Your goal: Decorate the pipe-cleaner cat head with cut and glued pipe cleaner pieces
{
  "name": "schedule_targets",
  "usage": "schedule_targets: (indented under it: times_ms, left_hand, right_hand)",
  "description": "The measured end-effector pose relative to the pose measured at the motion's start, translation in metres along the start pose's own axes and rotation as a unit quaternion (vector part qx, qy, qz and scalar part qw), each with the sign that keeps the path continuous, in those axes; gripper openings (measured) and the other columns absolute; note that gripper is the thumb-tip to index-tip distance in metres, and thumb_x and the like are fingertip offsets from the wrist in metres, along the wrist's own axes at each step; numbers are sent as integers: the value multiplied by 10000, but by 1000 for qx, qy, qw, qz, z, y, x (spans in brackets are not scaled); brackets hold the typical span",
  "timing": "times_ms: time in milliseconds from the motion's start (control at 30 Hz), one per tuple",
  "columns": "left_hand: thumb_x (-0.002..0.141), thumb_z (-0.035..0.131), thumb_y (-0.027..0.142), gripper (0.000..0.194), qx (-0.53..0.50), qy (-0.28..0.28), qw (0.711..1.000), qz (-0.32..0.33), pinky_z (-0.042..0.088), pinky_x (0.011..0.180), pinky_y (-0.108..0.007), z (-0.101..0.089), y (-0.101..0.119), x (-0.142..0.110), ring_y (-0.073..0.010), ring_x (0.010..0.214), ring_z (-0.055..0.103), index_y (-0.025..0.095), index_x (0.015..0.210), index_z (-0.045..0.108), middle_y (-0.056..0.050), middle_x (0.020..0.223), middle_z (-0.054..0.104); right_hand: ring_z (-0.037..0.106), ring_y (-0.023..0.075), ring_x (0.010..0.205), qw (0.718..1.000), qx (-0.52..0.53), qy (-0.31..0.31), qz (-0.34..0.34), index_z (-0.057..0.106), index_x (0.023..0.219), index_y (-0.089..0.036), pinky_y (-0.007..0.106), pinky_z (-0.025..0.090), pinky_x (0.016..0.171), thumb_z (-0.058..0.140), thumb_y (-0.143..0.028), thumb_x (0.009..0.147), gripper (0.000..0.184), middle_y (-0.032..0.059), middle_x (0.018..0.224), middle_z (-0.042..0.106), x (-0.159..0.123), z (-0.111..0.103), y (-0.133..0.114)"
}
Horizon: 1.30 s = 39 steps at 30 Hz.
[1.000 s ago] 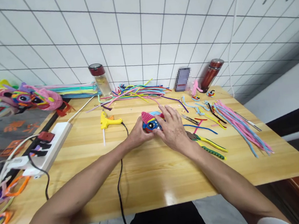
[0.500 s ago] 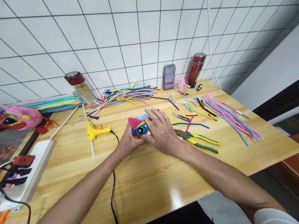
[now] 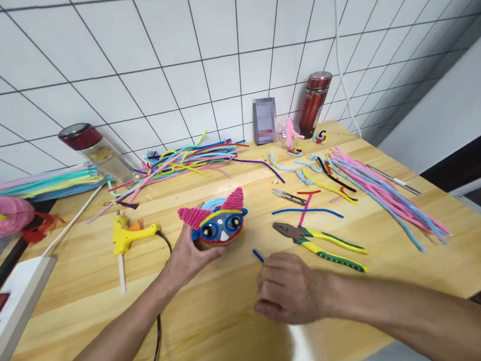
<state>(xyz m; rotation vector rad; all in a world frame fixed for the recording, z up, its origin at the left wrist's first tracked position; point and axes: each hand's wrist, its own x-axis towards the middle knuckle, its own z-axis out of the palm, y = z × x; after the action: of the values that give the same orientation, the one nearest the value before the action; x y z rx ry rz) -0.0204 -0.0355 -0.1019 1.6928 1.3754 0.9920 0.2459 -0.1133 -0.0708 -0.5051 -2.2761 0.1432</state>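
Left hand (image 3: 190, 252) grips the toy (image 3: 222, 228) by its left side, between glue gun (image 3: 136, 237) and pliers (image 3: 300, 233), probably steadying it. Toy shows ridged pink ears (image 3: 234, 200) (one perked higher), blue-ringed dark eyes (image 3: 235, 222), white nose (image 3: 224, 236). Right hand (image 3: 291, 289) curls closed, blue stub (image 3: 257, 255) by its knuckles; cannot tell if held.

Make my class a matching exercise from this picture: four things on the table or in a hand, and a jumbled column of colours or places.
Column one
1. Glue gun
2. Pliers
3. Pink-eared head
4. Red flask

Column two
A. Held in the left hand
B. Green-and-yellow handles
C. Standing near the tiled wall
D. Yellow, with a white stick

Right pairs: 1-D, 2-B, 3-A, 4-C.
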Motion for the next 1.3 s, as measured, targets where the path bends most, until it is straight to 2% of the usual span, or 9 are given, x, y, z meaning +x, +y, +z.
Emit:
schedule_targets:
  times_ms: [167, 300, 433, 600, 700, 800, 1000, 1167, 1300]
  left_hand:
    - [629, 900, 674, 855, 64, 13, 996, -57, 575, 1062, -545, -4, 0, -4, -380, 1156, 724, 188, 1274, 620, -148, 1170, 749]
    - [632, 857, 740, 955, 94, 19, 993, -63, 585, 1056, -523, -8, 9, -5, -382, 1173, 722, 194, 1368, 590, -142, 1154, 755]
    - [645, 820, 771, 968, 110, 21, 992, -57, 601, 1031, -524, -12, 6, -9, -386, 1157, 730, 230, 1412, 582, -124, 1124, 775]
    - [633, 822, 758, 895, 96, 19, 992, -78, 671, 787, -483, -17, -10, -14, -374, 907, 772, 264, 1355, 637, -81, 962, 798]
    - [638, 809, 770, 903, 96, 28, 993, -63, 666, 843, -487, -18, -15, -14, -375, 963, 766, 252, 1359, 641, -101, 1027, 797]
    - [644, 781, 805, 915, 111, 35, 992, -53, 647, 927, -506, -17, -15, -14, -381, 1043, 749, 259, 1365, 642, -110, 1087, 787]
    - [656, 765, 816, 887, 111, 5, 992, -65, 659, 866, -494, -14, -5, -12, -375, 1002, 748, 250, 1331, 664, -110, 1070, 781]
    - [639, 772, 810, 864, 139, -5, 989, -59, 646, 896, -517, -13, 4, -8, -366, 942, 746, 260, 1298, 682, -98, 1033, 778]
    - [619, 833, 713, 798, 148, -21, 988, -47, 644, 913, -523, -10, 5, -8, -370, 961, 748, 261, 1261, 693, -92, 1035, 778]
  right_hand:
    - [548, 110, 609, 998, 61, -10, 5, 568, 726, -210, 309, 414, 587, 711, -337, 979, 317, -42, 672, 656, -12, -4, -6]
    - [587, 90, 654, 997, 69, -25, 34, 576, 773, -207, 287, 441, 628, 732, -282, 984, 273, -49, 730, 690, -13, -6, 2]
    - [577, 90, 626, 994, 88, 1, 60, 568, 787, -214, 288, 430, 597, 681, -292, 1020, 270, -52, 730, 688, -22, 9, 12]
    - [615, 91, 649, 991, 107, 11, 83, 622, 887, -228, 278, 456, 638, 648, -284, 1046, 170, -62, 762, 720, -37, 31, 14]
    - [630, 85, 660, 989, 105, 17, 101, 639, 925, -243, 255, 474, 658, 611, -295, 1067, 154, -70, 754, 716, -39, 35, 13]
    - [679, 110, 773, 990, 79, 38, 108, 637, 973, -232, 253, 518, 706, 535, -308, 1092, 175, -20, 869, 752, -35, 30, 14]
    - [699, 146, 873, 987, 62, 72, 126, 621, 1055, -207, 263, 573, 809, 338, -380, 1139, 342, 54, 977, 752, -24, 18, 16]
    - [710, 161, 898, 986, 67, 72, 131, 622, 1063, -201, 280, 584, 829, 386, -445, 1122, 344, 68, 990, 751, -22, 16, 17]
    - [715, 172, 923, 987, 68, 58, 131, 619, 1082, -189, 296, 599, 850, 474, -418, 1101, 271, 81, 1003, 760, -21, 13, 17]
